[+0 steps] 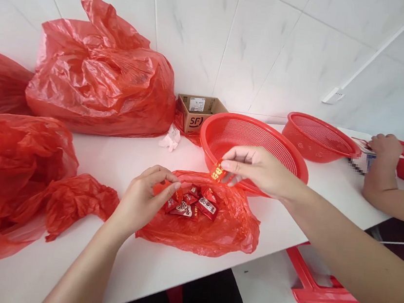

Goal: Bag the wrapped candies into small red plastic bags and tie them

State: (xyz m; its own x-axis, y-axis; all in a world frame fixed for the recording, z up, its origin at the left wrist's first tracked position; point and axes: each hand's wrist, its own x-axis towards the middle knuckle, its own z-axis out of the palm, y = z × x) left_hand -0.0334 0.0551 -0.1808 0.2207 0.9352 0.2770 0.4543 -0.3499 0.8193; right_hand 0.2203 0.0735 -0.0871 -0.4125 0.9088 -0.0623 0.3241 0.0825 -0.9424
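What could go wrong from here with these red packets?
The small red wrapped packet is pinched only at the fingertips of the right hand, so it might slip. The thin red plastic bag lies near the edge of the white table; a tug might drag the loose red-and-white packets off.

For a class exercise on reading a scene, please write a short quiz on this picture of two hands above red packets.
1. What does the right hand pinch between its fingers?
2. True or false: the cardboard box stands farther from the person than the red mesh basket.
3. Which is nearest the left hand?
A) the wrapped packets on the red plastic bag
B) the cardboard box
C) the crumpled white tissue

Key: 1. a small red packet; 2. true; 3. A
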